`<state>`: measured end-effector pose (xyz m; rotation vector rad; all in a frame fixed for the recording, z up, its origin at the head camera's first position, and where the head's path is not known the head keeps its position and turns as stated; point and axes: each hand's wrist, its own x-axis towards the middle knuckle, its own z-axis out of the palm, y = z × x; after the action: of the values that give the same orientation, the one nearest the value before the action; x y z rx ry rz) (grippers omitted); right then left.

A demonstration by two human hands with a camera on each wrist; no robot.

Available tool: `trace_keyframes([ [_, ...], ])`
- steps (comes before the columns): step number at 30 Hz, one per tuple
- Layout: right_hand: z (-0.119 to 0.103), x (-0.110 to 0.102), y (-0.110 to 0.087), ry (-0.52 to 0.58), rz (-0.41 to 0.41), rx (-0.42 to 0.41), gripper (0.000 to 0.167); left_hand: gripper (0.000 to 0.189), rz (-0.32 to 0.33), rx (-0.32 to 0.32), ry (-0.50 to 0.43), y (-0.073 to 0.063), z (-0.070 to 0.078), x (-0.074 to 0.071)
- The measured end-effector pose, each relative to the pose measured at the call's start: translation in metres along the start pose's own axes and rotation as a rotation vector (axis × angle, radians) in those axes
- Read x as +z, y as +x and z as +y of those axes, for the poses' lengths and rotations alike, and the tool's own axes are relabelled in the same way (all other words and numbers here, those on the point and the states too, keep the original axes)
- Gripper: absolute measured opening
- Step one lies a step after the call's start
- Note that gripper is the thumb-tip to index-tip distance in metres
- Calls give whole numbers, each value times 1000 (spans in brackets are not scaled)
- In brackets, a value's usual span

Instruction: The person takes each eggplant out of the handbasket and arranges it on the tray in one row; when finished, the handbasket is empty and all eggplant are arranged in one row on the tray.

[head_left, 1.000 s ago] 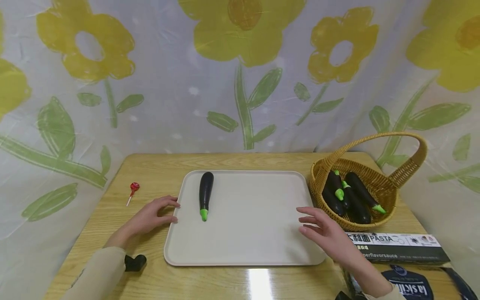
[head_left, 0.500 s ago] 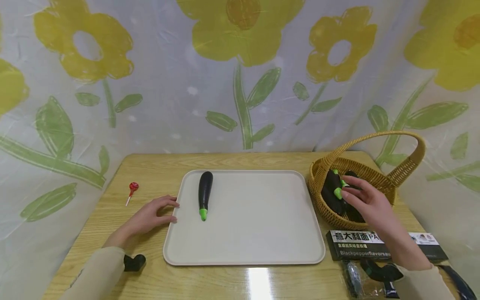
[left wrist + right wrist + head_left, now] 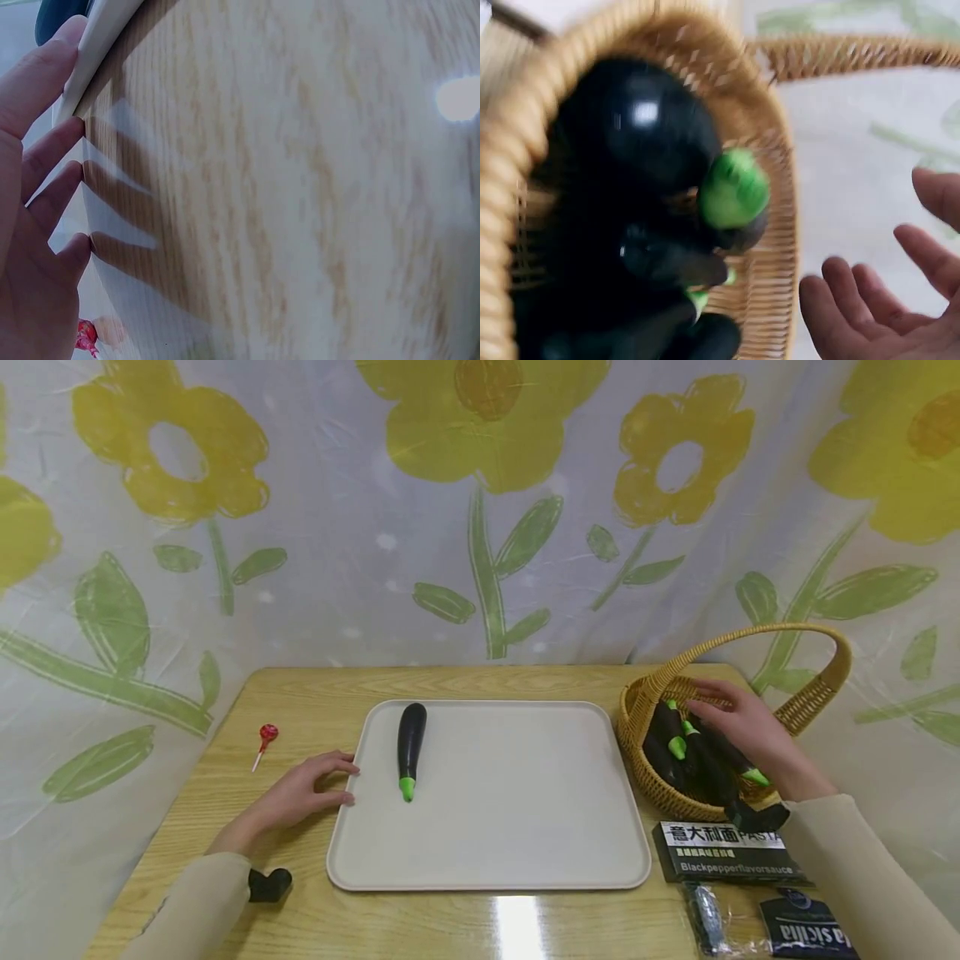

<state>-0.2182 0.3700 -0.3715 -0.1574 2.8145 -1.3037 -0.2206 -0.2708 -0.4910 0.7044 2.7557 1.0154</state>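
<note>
The left hand (image 3: 303,789) rests, fingers relaxed, at the left edge of the tray (image 3: 510,810). A black eggplant (image 3: 411,743) lies on the tray's left part. Right of the tray, the right hand (image 3: 746,727), loosely spread and grasping nothing, hovers over the basket (image 3: 660,797) of eggplants (image 3: 711,772). A red lollipop (image 3: 266,739) lies left of the tray on the bench (image 3: 420,927).

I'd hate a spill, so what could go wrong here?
The right hand might catch the arched handle nearby and tip the basket. The eggplants inside lie crowded together, so pulling one could dislodge others. With the left hand at the tray, a nudge might roll its eggplant.
</note>
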Motion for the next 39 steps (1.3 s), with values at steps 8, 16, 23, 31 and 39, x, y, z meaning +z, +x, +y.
trace_keyframes([
  [8, 17, 4, 24, 95, -141, 88, 68, 39, -1, -8, 4, -1, 2, -1],
  [16, 23, 13, 37, 83, -209, 116, 68, 38, -3, -19, 3, -2, 3, -2],
  [23, 22, 18, 39, -28, -213, 86, 63, 39, 1, -13, -4, -1, 3, -1],
  [31, 24, 19, 39, -46, -221, 71, 58, 38, 1, -16, 1, 0, 3, -1],
  [39, 25, 17, 39, -21, -256, 60, 56, 37, -6, -13, 1, -1, 5, -2],
])
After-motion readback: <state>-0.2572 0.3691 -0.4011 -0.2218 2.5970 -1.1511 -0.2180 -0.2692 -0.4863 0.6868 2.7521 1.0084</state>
